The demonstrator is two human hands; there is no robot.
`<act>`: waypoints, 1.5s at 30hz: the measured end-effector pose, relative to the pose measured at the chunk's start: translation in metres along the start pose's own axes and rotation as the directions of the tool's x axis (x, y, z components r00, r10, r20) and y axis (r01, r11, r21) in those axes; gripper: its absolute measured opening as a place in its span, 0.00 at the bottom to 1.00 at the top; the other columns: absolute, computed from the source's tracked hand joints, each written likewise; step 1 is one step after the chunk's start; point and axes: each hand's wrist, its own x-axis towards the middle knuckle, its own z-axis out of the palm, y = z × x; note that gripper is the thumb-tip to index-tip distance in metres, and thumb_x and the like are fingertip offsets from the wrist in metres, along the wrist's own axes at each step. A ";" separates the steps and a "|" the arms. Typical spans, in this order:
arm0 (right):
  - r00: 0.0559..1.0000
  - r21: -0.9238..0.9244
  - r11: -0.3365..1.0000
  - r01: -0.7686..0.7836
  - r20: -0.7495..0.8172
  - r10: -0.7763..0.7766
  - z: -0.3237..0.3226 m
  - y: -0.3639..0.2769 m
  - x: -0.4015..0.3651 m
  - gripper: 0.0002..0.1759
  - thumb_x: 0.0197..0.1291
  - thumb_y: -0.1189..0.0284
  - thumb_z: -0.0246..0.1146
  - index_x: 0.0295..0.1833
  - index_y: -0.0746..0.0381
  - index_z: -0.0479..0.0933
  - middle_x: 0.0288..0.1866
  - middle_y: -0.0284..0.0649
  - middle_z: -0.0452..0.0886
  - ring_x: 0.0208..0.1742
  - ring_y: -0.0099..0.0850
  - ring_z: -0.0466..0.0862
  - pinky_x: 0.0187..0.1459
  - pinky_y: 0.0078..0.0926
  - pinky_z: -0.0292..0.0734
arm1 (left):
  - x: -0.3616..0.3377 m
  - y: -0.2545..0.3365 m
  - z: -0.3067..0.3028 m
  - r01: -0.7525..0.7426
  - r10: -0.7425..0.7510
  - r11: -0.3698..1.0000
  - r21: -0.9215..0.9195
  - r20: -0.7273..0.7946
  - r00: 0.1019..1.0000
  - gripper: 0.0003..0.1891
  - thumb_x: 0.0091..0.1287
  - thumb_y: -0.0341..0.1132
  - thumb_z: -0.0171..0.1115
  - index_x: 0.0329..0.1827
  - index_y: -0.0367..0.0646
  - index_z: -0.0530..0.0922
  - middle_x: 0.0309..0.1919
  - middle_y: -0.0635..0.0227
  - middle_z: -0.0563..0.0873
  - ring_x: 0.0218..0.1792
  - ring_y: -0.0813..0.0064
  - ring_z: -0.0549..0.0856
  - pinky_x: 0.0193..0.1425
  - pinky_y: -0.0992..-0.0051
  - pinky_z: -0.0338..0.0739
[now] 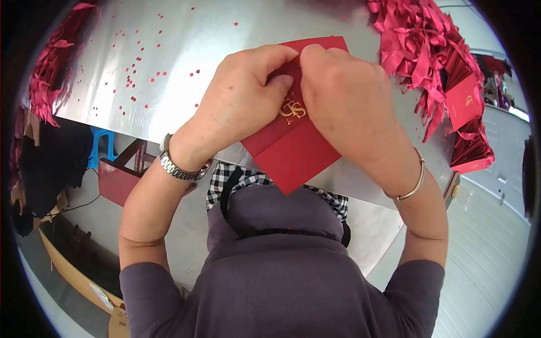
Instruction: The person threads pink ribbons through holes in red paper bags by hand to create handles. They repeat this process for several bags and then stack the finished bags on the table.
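A red paper piece (297,160) with a gold printed emblem is held up over the metal table's near edge, its lower corner pointing toward my body. My left hand (248,93), with a metal watch on the wrist, pinches its upper left side between thumb and fingers. Curled at its upper right edge, my right hand (349,98) is closed on the same paper, a thin bangle on that wrist. The two hands nearly meet at the top, and whatever is between the fingertips is hidden.
Small red paper dots lie scattered on the metal table (186,34). Red ribbons (411,50) and red folded bags (465,101) are heaped at the right, with more ribbons (53,73) at the far left. A blue stool (101,147) stands below the table's left side.
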 end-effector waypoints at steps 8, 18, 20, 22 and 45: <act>0.992 0.229 0.972 -0.052 -0.104 0.077 -0.002 0.012 0.005 0.06 0.55 0.75 0.62 0.27 0.65 0.76 0.23 0.45 0.80 0.25 0.41 0.83 0.29 0.34 0.80 | 0.004 0.005 -0.005 0.222 -0.217 0.941 -0.256 0.047 0.975 0.10 0.63 0.26 0.60 0.46 0.35 0.82 0.34 0.58 0.88 0.35 0.70 0.86 0.43 0.71 0.79; 0.993 0.360 0.931 -0.064 -0.067 0.095 -0.004 0.013 -0.006 0.04 0.55 0.75 0.65 0.32 0.63 0.77 0.26 0.42 0.82 0.28 0.42 0.83 0.31 0.36 0.77 | 0.007 0.005 -0.010 0.280 -0.256 0.932 -0.228 0.130 0.958 0.13 0.63 0.29 0.61 0.49 0.34 0.82 0.35 0.59 0.88 0.35 0.73 0.86 0.42 0.73 0.79; 0.990 0.391 0.920 -0.038 -0.108 0.086 -0.001 0.013 -0.006 0.04 0.55 0.75 0.65 0.31 0.63 0.77 0.25 0.43 0.81 0.27 0.43 0.82 0.30 0.36 0.77 | 0.006 0.004 -0.011 0.282 -0.257 0.930 -0.238 0.131 0.958 0.13 0.63 0.29 0.61 0.49 0.33 0.82 0.36 0.58 0.89 0.35 0.73 0.86 0.42 0.73 0.80; 0.987 0.397 0.915 -0.071 -0.103 0.121 -0.001 0.010 -0.006 0.05 0.54 0.75 0.65 0.31 0.63 0.76 0.25 0.43 0.80 0.27 0.43 0.82 0.29 0.37 0.77 | 0.006 0.003 -0.011 0.283 -0.257 0.927 -0.247 0.132 0.957 0.14 0.63 0.29 0.61 0.50 0.32 0.81 0.36 0.57 0.89 0.36 0.72 0.87 0.42 0.73 0.80; 0.989 0.436 0.891 -0.128 -0.013 0.148 -0.009 0.015 -0.003 0.04 0.55 0.75 0.65 0.33 0.63 0.78 0.26 0.43 0.81 0.26 0.41 0.83 0.29 0.35 0.77 | 0.002 0.007 -0.011 0.210 -0.208 0.969 -0.132 0.035 0.978 0.14 0.63 0.30 0.63 0.51 0.34 0.82 0.38 0.55 0.89 0.39 0.68 0.88 0.44 0.71 0.81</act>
